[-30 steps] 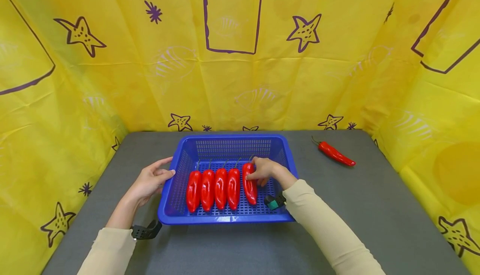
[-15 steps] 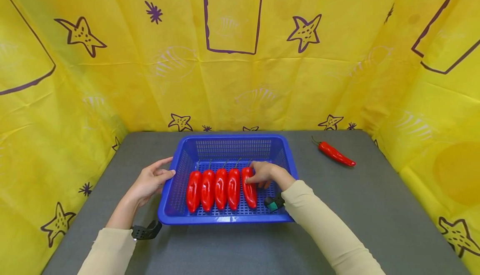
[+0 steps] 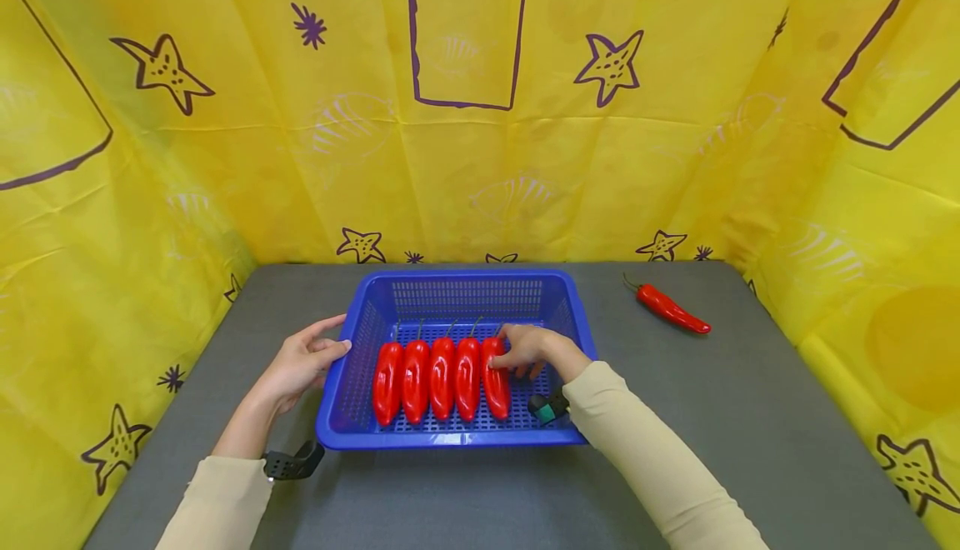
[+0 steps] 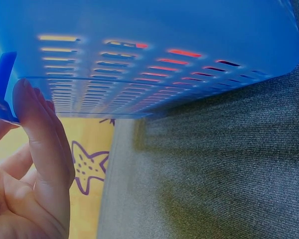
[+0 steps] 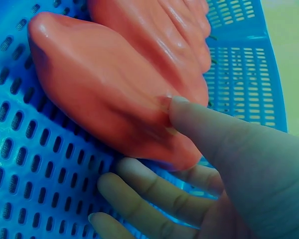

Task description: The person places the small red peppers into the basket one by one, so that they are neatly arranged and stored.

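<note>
A blue plastic basket [image 3: 450, 440] with slotted walls stands on the table. Several glossy red chili peppers [image 3: 441, 379] lie side by side inside, stems toward the far wall. My right hand [image 3: 528, 348] holds the rightmost chili pepper [image 3: 497, 392] near its stem end. In the right wrist view the thumb lies on top of this pepper [image 5: 99, 84], and the other fingers are along its side over the slotted floor. At the left rim, my left hand [image 3: 303, 364] grips the basket; the left wrist view shows a fingertip against the rim from outside.
Another red chili pepper [image 3: 671, 308] lies on the grey table [image 3: 750, 400], right of the basket. Yellow patterned cloth [image 3: 465, 183] hangs behind the table and along both sides. Each wrist wears a black strap [image 3: 294, 461].
The right hand has brought the rightmost pepper slightly nearer the front and leftward, closing the gap to the row. The left hand stays put at the rim.
</note>
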`<move>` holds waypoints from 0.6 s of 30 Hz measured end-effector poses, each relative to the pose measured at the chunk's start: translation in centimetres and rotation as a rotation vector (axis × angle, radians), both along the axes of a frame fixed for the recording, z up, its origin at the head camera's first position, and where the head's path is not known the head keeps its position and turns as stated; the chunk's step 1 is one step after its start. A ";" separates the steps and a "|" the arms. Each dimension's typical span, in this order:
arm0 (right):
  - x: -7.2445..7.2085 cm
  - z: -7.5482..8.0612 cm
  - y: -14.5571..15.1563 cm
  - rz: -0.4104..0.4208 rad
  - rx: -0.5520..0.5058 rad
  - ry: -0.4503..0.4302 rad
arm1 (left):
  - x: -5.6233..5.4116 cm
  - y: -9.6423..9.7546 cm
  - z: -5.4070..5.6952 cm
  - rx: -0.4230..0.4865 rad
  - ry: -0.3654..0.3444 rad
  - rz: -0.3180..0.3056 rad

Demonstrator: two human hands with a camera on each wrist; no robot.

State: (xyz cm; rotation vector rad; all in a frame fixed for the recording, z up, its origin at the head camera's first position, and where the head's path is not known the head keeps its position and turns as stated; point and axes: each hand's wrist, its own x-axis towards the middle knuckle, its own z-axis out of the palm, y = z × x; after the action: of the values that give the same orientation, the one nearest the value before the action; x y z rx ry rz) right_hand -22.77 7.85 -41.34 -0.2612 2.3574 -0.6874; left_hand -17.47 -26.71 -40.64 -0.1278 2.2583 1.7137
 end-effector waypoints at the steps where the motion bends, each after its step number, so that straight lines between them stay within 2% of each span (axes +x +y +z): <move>1: 0.0 0.0 0.0 0.000 0.000 -0.003 | 0.0 0.0 0.0 0.002 0.000 -0.002; 11: -0.1 0.1 0.1 0.001 -0.011 -0.017 | 0.1 0.0 0.2 0.001 0.003 -0.012; 18: -0.1 0.2 0.1 -0.004 -0.017 -0.020 | 0.1 0.1 0.2 -0.003 -0.007 0.006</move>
State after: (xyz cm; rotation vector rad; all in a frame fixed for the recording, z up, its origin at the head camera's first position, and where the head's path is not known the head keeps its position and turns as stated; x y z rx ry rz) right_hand -22.82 7.98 -41.18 -0.2559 2.3343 -0.7097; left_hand -17.42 -26.66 -40.47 -0.1415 2.2576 1.7102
